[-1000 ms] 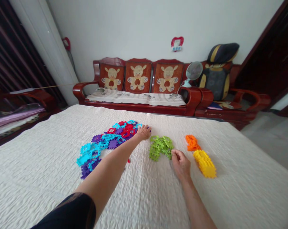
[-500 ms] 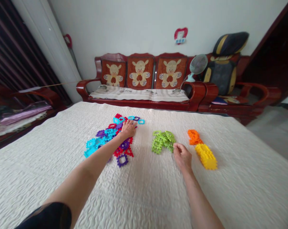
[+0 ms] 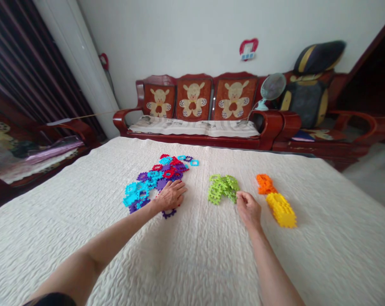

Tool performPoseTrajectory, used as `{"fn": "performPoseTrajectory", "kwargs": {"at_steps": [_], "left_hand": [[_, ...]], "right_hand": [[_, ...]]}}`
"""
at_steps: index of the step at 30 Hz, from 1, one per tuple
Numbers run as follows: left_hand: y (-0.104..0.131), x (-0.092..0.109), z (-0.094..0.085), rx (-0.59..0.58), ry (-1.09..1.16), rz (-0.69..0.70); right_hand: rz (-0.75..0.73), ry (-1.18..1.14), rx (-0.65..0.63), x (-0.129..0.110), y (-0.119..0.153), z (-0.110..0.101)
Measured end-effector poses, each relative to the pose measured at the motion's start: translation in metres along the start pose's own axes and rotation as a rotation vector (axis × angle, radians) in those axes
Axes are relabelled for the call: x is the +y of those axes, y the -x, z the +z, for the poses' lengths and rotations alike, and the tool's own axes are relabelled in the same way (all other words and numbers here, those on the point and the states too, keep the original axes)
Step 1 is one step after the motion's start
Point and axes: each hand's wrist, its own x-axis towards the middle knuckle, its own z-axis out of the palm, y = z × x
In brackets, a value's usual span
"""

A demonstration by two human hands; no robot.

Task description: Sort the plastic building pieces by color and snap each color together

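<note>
My left hand [image 3: 171,196] lies palm down, fingers stretched out, on the near right part of a mixed heap of notched plastic building pieces. The heap holds light-blue pieces [image 3: 136,194], purple pieces [image 3: 162,184] and red pieces [image 3: 168,174]; some are hidden under the hand. One purple frame piece [image 3: 169,213] pokes out below it. My right hand [image 3: 249,209] is closed, thumb and fingers pressed together, at the right edge of a pile of green pieces [image 3: 215,191]. Whatever those fingertips pinch is hidden.
To the right of my right hand lie a clump of orange pieces [image 3: 265,184] and a stack of yellow pieces [image 3: 281,210], end to end. Everything rests on a cream quilted cover [image 3: 192,263]. Beyond its far edge stands a wooden sofa [image 3: 192,140] with a small fan [image 3: 273,87].
My left hand has drawn back toward me over the heap, uncovering red and purple pieces at its far side. My right hand stays by the green pile. The view has shifted slightly.
</note>
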Motion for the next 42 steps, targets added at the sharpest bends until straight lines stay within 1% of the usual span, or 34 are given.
{"fn": "performPoseTrajectory", "kwargs": {"at_steps": [4,7,10,14,16,19,22,24,26,29,32,34,36,39,42], "left_hand": [[0.002,-0.014,-0.008,-0.019,0.000,0.037],[0.006,-0.018,-0.016,-0.021,-0.013,0.018],[0.012,-0.010,-0.020,-0.004,0.022,-0.003],[0.027,0.006,-0.018,-0.031,0.121,0.104],[0.033,0.007,-0.014,-0.048,0.129,0.125],[0.031,0.001,-0.010,-0.015,0.095,0.055],[0.010,0.004,-0.005,0.091,0.099,-0.047],[-0.014,0.014,0.001,0.176,0.179,-0.107],[-0.043,0.028,0.010,0.240,0.290,-0.172],[-0.086,0.046,0.027,0.284,0.376,-0.256],[-0.114,0.053,0.042,0.298,0.399,-0.305],[-0.121,0.054,0.050,0.277,0.398,-0.315],[-0.121,0.055,0.055,0.244,0.388,-0.314],[-0.118,0.056,0.058,0.211,0.383,-0.302],[-0.116,0.056,0.060,0.219,0.399,-0.288]], "right_hand": [[-0.015,-0.014,0.005,0.000,0.001,0.001],[-0.020,-0.025,0.011,-0.002,0.001,0.000],[-0.023,-0.031,0.019,-0.003,0.001,0.000],[-0.031,-0.035,0.011,-0.002,0.001,0.000],[-0.034,-0.038,0.009,-0.001,0.000,0.001],[-0.027,-0.037,0.010,-0.001,0.000,0.001],[-0.010,-0.041,0.030,-0.002,0.001,0.001],[0.001,-0.051,0.053,-0.003,0.002,0.001],[0.011,-0.068,0.081,-0.004,0.003,0.000],[0.039,-0.100,0.127,-0.004,0.003,-0.002],[0.061,-0.122,0.130,-0.004,0.004,-0.002],[0.062,-0.131,0.112,-0.005,0.005,-0.003],[0.062,-0.134,0.100,-0.005,0.008,-0.004],[0.061,-0.125,0.090,-0.008,0.012,-0.006],[0.050,-0.127,0.074,-0.011,0.015,-0.008]]}}
